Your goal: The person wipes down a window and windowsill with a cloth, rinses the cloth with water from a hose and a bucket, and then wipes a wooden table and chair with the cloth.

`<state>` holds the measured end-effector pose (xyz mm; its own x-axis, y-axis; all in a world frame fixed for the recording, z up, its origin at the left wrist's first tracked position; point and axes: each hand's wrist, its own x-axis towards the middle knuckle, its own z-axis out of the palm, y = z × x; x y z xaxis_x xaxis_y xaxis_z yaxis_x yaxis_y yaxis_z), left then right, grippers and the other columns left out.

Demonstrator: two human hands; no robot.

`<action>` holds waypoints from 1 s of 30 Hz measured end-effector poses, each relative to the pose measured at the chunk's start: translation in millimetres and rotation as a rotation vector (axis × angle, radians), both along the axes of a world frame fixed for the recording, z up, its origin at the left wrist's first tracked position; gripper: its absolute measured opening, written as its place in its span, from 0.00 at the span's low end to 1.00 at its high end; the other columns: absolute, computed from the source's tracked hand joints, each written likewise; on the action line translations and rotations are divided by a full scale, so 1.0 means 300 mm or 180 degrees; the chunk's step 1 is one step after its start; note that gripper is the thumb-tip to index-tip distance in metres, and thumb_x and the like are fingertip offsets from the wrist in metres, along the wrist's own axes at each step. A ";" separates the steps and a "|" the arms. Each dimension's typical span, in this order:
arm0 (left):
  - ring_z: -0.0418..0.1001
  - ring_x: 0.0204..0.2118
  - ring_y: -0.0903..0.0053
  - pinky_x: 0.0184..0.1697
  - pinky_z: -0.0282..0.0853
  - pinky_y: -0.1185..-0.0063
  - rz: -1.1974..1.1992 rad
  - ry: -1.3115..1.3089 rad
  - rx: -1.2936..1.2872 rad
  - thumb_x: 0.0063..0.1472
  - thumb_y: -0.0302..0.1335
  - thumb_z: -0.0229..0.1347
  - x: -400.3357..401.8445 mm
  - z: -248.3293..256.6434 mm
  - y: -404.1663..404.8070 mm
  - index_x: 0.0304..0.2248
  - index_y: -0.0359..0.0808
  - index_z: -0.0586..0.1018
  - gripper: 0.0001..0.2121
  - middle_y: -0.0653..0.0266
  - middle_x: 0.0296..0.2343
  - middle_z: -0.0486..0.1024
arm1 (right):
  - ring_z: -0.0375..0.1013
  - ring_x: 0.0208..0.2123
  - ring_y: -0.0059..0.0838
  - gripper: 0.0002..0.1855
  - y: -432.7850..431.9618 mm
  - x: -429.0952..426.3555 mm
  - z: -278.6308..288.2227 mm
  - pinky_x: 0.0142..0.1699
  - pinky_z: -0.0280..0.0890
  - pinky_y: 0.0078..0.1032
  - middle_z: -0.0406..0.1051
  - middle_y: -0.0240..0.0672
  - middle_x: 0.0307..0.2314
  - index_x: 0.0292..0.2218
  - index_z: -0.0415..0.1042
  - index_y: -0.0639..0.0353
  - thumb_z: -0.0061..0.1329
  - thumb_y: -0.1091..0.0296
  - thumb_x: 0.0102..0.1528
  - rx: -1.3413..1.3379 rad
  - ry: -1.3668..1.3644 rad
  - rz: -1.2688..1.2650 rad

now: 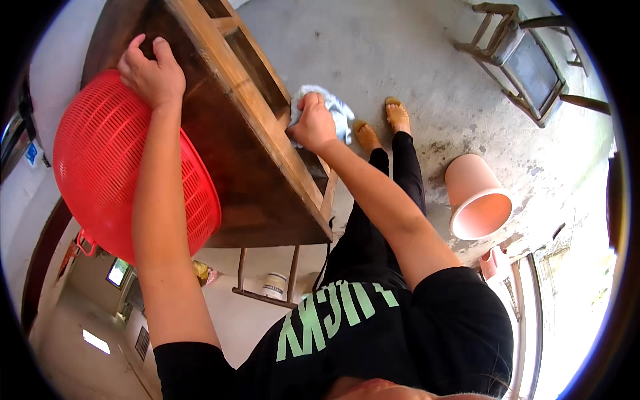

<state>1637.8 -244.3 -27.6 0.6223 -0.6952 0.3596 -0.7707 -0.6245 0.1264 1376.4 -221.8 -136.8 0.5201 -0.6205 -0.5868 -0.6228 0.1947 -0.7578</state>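
My left hand [152, 72] is over the dark wooden table top [270, 200], beside the upturned red plastic colander basket [107, 150]. Its thumb and fingers are apart and bent, and nothing shows between them; my forearm crosses over the basket. At the table's side frame, my right hand [316, 122] grips a pale blue and white cloth [341, 112]. The cloth is bunched under its fingers, next to the wooden openings [255, 65] below the table's edge. Part of the table top is hidden by the basket and my arm.
A pink plastic bucket [472, 182] lies tipped on the worn concrete floor [350, 40], right of my legs. A wooden chair [532, 70] is at the upper right. Beneath the table's near end are wooden rungs [267, 296] and a white tub [274, 286].
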 end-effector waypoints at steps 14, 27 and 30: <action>0.58 0.48 0.57 0.51 0.53 0.66 0.0033 0.0000 0.0044 0.54 0.40 0.48 0.005 0.001 -0.019 0.42 0.37 0.71 0.19 0.49 0.44 0.64 | 0.67 0.32 0.50 0.18 0.044 0.000 -0.032 0.35 0.63 0.37 0.66 0.48 0.29 0.29 0.60 0.58 0.54 0.67 0.36 -0.0143 0.0012 -0.0061; 0.58 0.48 0.58 0.52 0.52 0.66 -0.0024 -0.0112 0.0006 0.54 0.40 0.49 0.020 0.000 0.009 0.41 0.37 0.72 0.19 0.48 0.43 0.65 | 0.68 0.35 0.46 0.25 0.008 0.007 -0.019 0.38 0.64 0.34 0.68 0.46 0.30 0.32 0.61 0.58 0.58 0.60 0.36 0.0605 0.0335 0.0111; 0.58 0.48 0.58 0.52 0.52 0.65 -0.0134 -0.0175 -0.0076 0.53 0.40 0.49 0.032 -0.009 0.029 0.40 0.37 0.72 0.18 0.48 0.40 0.67 | 0.68 0.38 0.47 0.31 0.051 -0.042 -0.004 0.40 0.64 0.35 0.64 0.46 0.37 0.37 0.57 0.57 0.60 0.61 0.35 0.0827 0.0427 0.0377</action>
<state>1647.5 -235.5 -30.4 0.5715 -0.7113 0.4092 -0.8025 -0.5887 0.0974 1363.8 -206.4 -137.8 0.4870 -0.3806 -0.7861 -0.7438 0.2911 -0.6017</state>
